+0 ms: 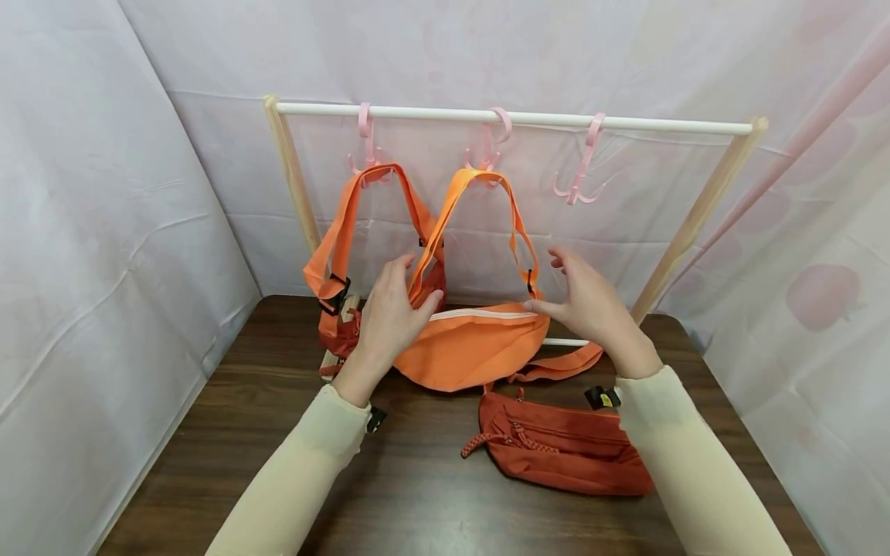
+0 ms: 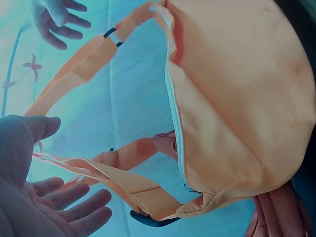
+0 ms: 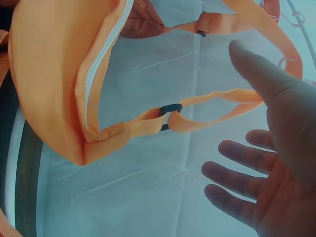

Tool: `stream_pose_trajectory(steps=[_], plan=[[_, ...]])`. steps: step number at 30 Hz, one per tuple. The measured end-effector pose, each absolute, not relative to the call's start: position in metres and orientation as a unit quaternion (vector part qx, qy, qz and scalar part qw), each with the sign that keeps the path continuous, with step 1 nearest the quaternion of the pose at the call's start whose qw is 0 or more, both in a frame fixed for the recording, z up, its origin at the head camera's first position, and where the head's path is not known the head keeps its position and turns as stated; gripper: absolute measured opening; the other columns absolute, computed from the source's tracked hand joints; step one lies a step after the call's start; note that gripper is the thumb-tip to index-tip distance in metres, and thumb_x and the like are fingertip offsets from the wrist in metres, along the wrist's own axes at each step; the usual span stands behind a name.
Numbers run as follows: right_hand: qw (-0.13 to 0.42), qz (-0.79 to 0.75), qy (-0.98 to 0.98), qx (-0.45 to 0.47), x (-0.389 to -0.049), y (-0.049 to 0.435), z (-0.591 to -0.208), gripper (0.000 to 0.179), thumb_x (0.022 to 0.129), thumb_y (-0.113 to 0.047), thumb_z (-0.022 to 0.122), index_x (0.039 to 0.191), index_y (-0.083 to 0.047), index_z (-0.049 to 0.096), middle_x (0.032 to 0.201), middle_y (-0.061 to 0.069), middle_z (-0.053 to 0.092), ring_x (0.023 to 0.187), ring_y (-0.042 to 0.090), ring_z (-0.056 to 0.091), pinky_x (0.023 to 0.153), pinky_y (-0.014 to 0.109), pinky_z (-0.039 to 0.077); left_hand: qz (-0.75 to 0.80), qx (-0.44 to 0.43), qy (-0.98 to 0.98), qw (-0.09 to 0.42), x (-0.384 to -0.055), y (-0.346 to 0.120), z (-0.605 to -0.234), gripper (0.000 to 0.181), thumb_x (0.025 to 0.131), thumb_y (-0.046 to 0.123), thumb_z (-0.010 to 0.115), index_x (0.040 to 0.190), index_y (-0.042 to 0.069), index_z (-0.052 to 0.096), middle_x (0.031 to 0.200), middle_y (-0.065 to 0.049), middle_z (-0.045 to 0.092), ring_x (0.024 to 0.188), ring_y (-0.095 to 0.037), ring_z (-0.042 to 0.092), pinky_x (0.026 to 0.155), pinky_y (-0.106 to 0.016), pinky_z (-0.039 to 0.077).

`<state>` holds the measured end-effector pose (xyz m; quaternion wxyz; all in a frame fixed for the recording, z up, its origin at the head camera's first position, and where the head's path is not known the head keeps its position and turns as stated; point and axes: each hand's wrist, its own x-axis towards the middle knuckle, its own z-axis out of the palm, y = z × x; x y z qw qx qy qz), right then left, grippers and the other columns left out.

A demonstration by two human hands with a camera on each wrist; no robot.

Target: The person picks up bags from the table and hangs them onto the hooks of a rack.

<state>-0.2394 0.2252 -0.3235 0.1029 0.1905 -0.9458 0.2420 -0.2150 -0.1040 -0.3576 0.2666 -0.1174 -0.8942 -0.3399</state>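
A bright orange waist bag [image 1: 473, 351] with a white zipper hangs by its looped strap [image 1: 455, 193] from the middle pink hook [image 1: 488, 147]. My left hand [image 1: 391, 309] is beside the bag's left end, its fingers spread and holding nothing; the left wrist view shows the palm and loose fingers near the strap. On the other side, my right hand [image 1: 584, 301] is raised by the bag's right end, thumb apart from the fingers. In the right wrist view that hand [image 3: 276, 163] is empty, with the strap's black buckle [image 3: 170, 108] beyond its fingertips.
A red-brown bag with an orange strap [image 1: 344, 224] hangs from the left hook [image 1: 366, 139]. The right hook [image 1: 580, 162] carries nothing. A rust-red waist bag [image 1: 563, 444] lies on the dark wooden table [image 1: 410, 494]. The rack's white bar [image 1: 542, 118] spans wooden side posts.
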Motion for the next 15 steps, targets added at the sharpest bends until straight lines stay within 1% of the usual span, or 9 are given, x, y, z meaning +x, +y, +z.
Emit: stream_pose_trajectory(steps=[4, 8, 11, 15], plan=[[0.110, 0.236, -0.946, 0.192, -0.232, 0.233, -0.327, 0.100, 0.089, -0.050, 0.085, 0.164, -0.008, 0.034, 0.151, 0.020, 0.052, 0.134, 0.042, 0.053, 0.105, 0.064, 0.045, -0.335, -0.127, -0.893, 0.274, -0.212, -0.101, -0.358, 0.074, 0.094, 0.038, 0.082, 0.152, 0.006, 0.050, 0.140, -0.016, 0.059, 0.118, -0.033, 0.062, 0.093, -0.053, 0.055], [0.111, 0.225, -0.949, 0.192, -0.224, 0.242, -0.331, 0.093, 0.092, -0.042, 0.085, 0.161, -0.003, 0.037, 0.150, 0.022, 0.052, 0.134, 0.044, 0.052, 0.105, 0.065, 0.044, -0.325, -0.141, -0.888, 0.292, -0.208, -0.098, -0.358, 0.075, 0.093, 0.037, 0.084, 0.152, 0.006, 0.049, 0.143, -0.015, 0.058, 0.122, -0.034, 0.060, 0.095, -0.052, 0.054], [0.111, 0.217, -0.952, 0.187, -0.220, 0.247, -0.334, 0.087, 0.093, -0.037, 0.085, 0.160, -0.003, 0.039, 0.150, 0.022, 0.052, 0.135, 0.044, 0.052, 0.106, 0.064, 0.044, -0.318, -0.156, -0.881, 0.313, -0.206, -0.097, -0.359, 0.075, 0.092, 0.035, 0.085, 0.151, 0.005, 0.049, 0.144, -0.015, 0.057, 0.125, -0.035, 0.058, 0.100, -0.051, 0.052], [0.106, 0.210, -0.954, 0.186, -0.218, 0.251, -0.340, 0.085, 0.093, -0.034, 0.085, 0.159, -0.003, 0.041, 0.150, 0.022, 0.051, 0.136, 0.044, 0.051, 0.107, 0.064, 0.043, -0.311, -0.173, -0.868, 0.345, -0.201, -0.098, -0.360, 0.075, 0.091, 0.031, 0.087, 0.150, 0.002, 0.050, 0.146, -0.017, 0.055, 0.131, -0.037, 0.054, 0.107, -0.052, 0.048]])
